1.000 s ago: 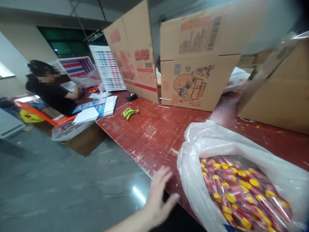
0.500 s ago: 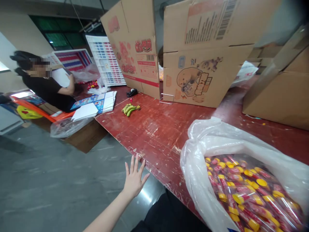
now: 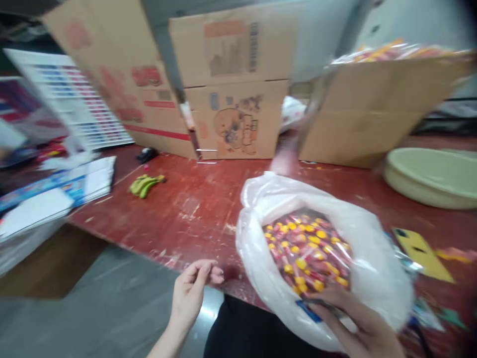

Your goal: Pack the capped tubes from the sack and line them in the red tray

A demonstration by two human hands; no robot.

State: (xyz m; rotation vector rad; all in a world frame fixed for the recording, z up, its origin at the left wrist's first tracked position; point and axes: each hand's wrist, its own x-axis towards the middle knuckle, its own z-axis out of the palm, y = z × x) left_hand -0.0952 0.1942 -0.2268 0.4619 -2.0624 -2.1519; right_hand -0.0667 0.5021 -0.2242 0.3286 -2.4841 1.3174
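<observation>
A clear plastic bag (image 3: 376, 263) full of small red and yellow packets (image 3: 307, 248) lies open on the red table (image 3: 194, 209) in front of me. My right hand (image 3: 357, 323) rests on the bag's near side, fingers pressed on its rim. My left hand (image 3: 192, 293) hovers at the table's near edge, just left of the bag, fingers loosely curled with nothing visible in them. The view is blurred by motion.
Cardboard boxes (image 3: 231, 89) stand along the back of the table, one at the right (image 3: 372, 109) topped with packets. A pale green basin (image 3: 432, 176) sits at the right. A green and yellow item (image 3: 145, 184), card stacks (image 3: 55, 189) and a yellow card (image 3: 421, 251) lie around.
The view has swung right, so the seated person is out of frame. My left hand has pulled back and curled its fingers. My right hand has come onto the bag.
</observation>
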